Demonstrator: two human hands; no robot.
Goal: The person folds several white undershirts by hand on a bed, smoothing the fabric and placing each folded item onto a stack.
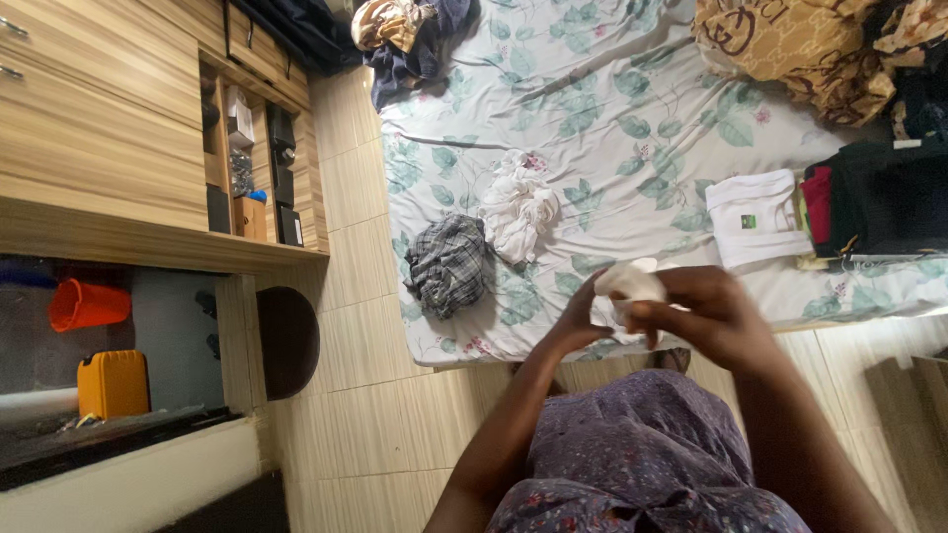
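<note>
Both our hands meet at lower centre: left hand [578,321] and right hand [706,316] closed around a small white cloth [628,283], above the floral bedsheet [592,89].

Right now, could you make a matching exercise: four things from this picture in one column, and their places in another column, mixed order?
Things:
1. white cloth
2. plaid garment
3. folded white shirt
4. orange bucket

Places:
A. on the bed, beside the dark folded stack
B. under the wooden counter, far left
C. held between the left hand and right hand
D. crumpled on the bed next to a crumpled white garment

Pairs: 1-C, 2-D, 3-A, 4-B
</note>
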